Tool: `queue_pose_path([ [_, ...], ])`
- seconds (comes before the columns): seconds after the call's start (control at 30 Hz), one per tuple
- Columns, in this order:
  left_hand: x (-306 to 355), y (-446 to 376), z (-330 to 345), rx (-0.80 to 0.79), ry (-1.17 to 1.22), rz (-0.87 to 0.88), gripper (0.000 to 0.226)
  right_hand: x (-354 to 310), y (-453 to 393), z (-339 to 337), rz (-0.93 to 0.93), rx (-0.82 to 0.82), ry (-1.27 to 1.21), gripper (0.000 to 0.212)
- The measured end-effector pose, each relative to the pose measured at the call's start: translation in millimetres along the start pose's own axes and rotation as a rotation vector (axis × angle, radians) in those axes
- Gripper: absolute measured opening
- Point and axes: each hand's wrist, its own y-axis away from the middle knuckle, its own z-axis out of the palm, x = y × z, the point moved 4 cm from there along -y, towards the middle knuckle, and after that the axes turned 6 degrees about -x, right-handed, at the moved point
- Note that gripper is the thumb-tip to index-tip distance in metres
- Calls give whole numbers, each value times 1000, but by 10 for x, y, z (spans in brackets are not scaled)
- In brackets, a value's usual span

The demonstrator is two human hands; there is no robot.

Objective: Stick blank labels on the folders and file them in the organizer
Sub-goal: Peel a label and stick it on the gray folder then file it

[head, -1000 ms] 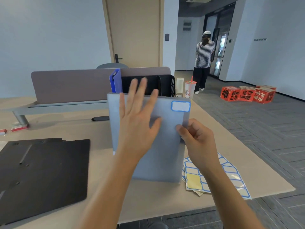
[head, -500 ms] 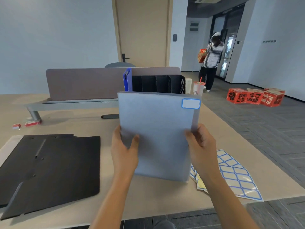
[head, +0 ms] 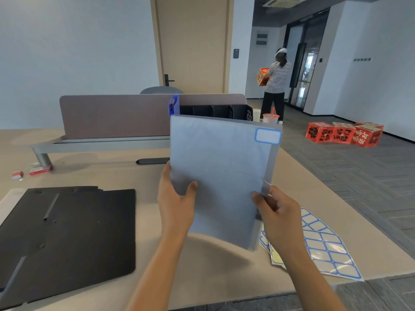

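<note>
Head view: a pale blue-grey folder [head: 220, 176] is held upright above the worktop [head: 101, 173], lifted clear of it, with a blank blue-edged label [head: 268, 136] stuck on its upper right corner. The left hand [head: 176, 204] grips its lower left edge, thumb across the front and fingers behind. The right hand [head: 277, 212] pinches the lower right edge by the spine. Beyond the folder's top edge stands the black organizer [head: 224, 111], a dark blue folder [head: 173, 105] already in its leftmost slot. Label sheets [head: 323, 245] lie on the worktop beside the right forearm.

The folder looks light and thin, likely smooth plastic, so it may flex and slip if pinched at one corner only. Holding both lower side edges, as now, should keep it flat and steerable. For lowering it into a slot, a grip nearer the top or spine would probably guide it better, avoiding the fresh label.
</note>
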Motion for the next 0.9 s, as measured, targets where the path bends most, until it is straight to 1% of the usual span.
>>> queue_pose_path([
  [0.1,187,-222,38,-34,13,35,73,-140,-80,-15,-47,44,4,7],
  [0.17,287,-369,91,-81,-26,70,76,-239,-119,-28,-67,110,14,19],
  [0.27,376,-431,155,-163,-79,105,75,-402,-187,16,-89,183,20,25],
  [0.3,371,-420,163,-181,-81,109,71,-452,-216,45,-90,201,28,28],
  [0.4,290,-330,133,-214,-95,109,49,-578,-333,165,-109,262,61,33],
  [0.47,145,-267,91,-224,-137,87,48,-637,-443,264,-123,301,84,36],
  [0.6,-226,-127,-22,-258,-311,26,51,-708,-712,502,-130,346,154,45],
  [0.67,-394,-12,-91,-304,-394,1,53,-724,-838,645,-144,353,189,51],
  [0.77,-617,150,-174,-405,-609,12,56,-687,-1010,842,-172,380,226,56],
  [0.83,-727,209,-200,-480,-789,10,60,-628,-1122,947,-162,398,251,52],
  [0.9,-810,250,-211,-552,-932,10,65,-553,-1225,1059,-137,397,264,35],
])
